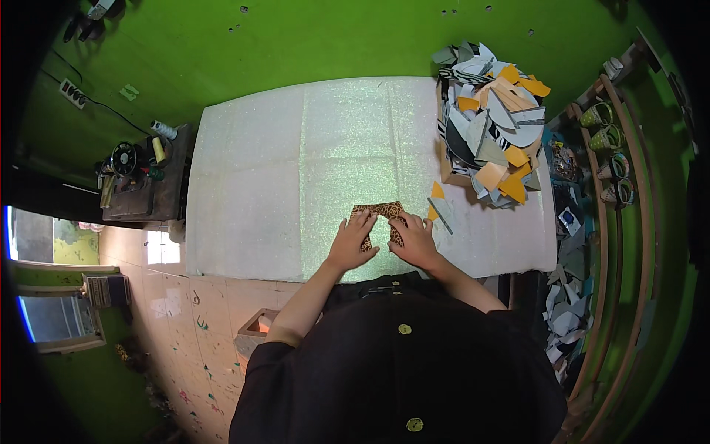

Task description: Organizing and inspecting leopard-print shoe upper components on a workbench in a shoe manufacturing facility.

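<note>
On the white sheeted table (248,185), near its front edge, lies a small U-shaped leopard-print piece (379,209), brown and black. Its closed side points away from me and its two legs come toward me. My left hand (353,242) has hold of the left leg, fingers over it and thumb on the inner side. The right leg is held likewise by my right hand (414,242). Both hands partly cover the piece, and their fingertips rest near its upper corners. Just right of my right hand lie loose yellow and grey scraps (439,207).
A box (452,176) heaped with cut scraps (495,126) stands at the table's right end. On the left is a sewing machine (126,159) with thread spools (164,130). Patterned shoes (608,138) sit on a wooden rack (603,244) at right. Scraps (568,314) pile below it.
</note>
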`<state>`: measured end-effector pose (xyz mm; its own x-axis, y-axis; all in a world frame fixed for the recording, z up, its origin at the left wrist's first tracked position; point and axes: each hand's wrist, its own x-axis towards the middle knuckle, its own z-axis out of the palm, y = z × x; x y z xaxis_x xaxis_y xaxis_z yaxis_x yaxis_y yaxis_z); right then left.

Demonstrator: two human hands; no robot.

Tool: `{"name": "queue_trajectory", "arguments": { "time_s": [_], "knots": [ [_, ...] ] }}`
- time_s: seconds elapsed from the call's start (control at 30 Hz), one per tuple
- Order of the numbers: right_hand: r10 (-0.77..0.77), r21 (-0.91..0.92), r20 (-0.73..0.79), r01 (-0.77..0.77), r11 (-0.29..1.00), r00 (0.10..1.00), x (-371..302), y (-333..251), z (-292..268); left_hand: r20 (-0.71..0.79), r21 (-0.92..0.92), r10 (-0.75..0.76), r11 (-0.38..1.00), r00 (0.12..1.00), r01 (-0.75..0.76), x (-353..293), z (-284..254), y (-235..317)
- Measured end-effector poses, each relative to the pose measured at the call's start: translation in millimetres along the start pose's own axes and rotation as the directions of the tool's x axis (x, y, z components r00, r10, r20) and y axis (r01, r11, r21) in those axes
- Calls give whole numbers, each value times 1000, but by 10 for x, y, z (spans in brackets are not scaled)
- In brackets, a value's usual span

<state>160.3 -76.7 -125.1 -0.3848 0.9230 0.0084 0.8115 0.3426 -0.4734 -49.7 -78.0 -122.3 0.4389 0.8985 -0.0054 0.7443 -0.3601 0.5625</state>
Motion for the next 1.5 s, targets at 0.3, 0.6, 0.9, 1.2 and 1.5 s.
{"name": "queue_trajectory", "arguments": {
  "time_s": [0.3, 0.6, 0.9, 1.2, 1.5],
  "knots": [
    [-57, 12, 2, 57, 998, 998, -143, 53, 49, 41, 171, 44, 984, 998, -50, -100, 212, -108],
    [-82, -16, -69, 81, 997, 994, -14, 38, 65, -34, 254, -43, 966, 999, 50, -62, 279, -87],
    [172, 97, -406, -145, 985, 898, 151, 109, -548, -242, 41, 70, 997, 968, -62, 138, -33, 92],
    [337, 159, -646, -311, 937, 685, 82, 175, -976, -488, -22, 79, 994, 869, -103, 501, -213, 355],
    [476, 290, -732, -408, 865, 488, -283, 631, -1214, -513, -79, 92, 985, 853, -154, 705, -138, 829]
  ]
}}
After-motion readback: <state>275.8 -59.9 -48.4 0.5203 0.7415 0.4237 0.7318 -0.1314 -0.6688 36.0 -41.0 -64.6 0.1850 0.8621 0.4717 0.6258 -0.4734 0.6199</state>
